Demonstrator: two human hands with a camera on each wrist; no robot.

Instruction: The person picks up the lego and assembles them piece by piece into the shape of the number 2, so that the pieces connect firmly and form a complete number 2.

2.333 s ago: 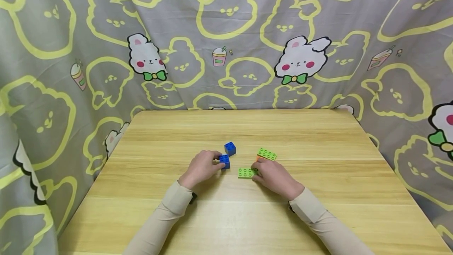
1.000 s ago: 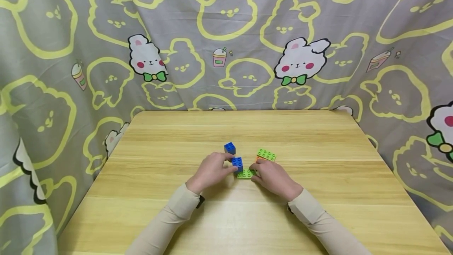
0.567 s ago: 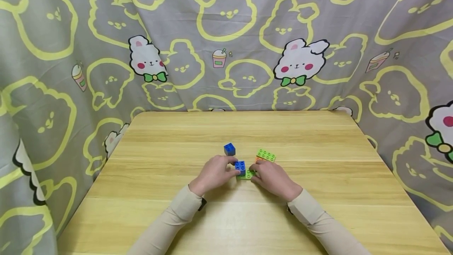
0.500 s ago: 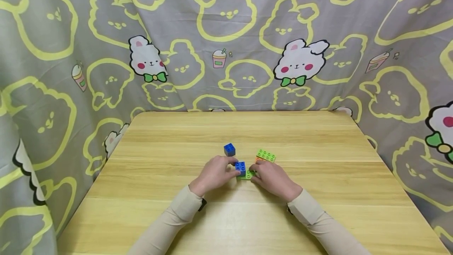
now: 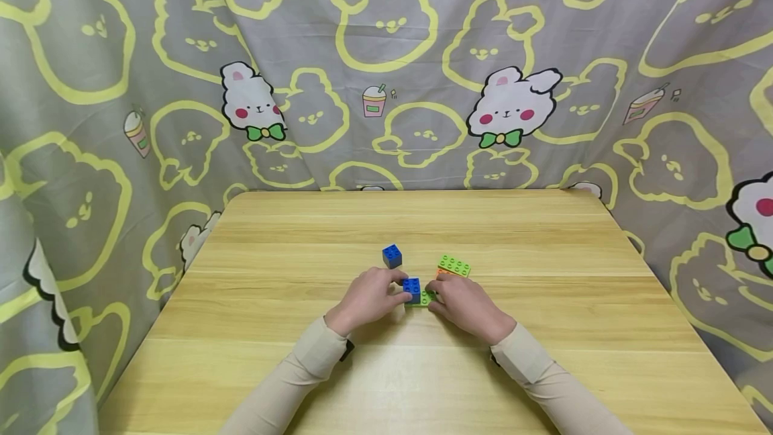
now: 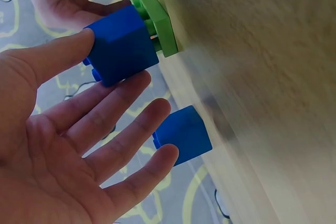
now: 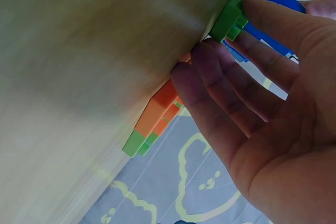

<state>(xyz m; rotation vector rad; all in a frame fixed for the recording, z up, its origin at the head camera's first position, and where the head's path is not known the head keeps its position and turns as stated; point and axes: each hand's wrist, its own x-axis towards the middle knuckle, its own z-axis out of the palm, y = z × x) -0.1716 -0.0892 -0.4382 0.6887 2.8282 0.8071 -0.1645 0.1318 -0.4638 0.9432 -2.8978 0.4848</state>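
Note:
In the head view my left hand point(image 5: 368, 297) pinches a blue building block point(image 5: 412, 291) with four studs between thumb and fingers. The block sits over the left end of a flat green building brick point(image 5: 426, 298). Green studs show at the block's underside in the left wrist view, where the blue block point(image 6: 123, 45) meets the green brick point(image 6: 157, 22). My right hand point(image 5: 471, 306) pinches the green brick's right end and hides part of it. Its thumb lies along the green brick point(image 7: 228, 17) in the right wrist view.
A second blue block point(image 5: 392, 256) stands behind my left hand. Beyond my right fingers lie an orange brick point(image 5: 443, 274), partly covered, and another flat green brick point(image 5: 454, 264). All are on a wooden table point(image 5: 386, 381) with a patterned curtain point(image 5: 417, 32) behind.
My left hand has carried the blue block to the right, from the bare table in front of the other blue block onto the green brick's left end. My right hand has stayed in place.

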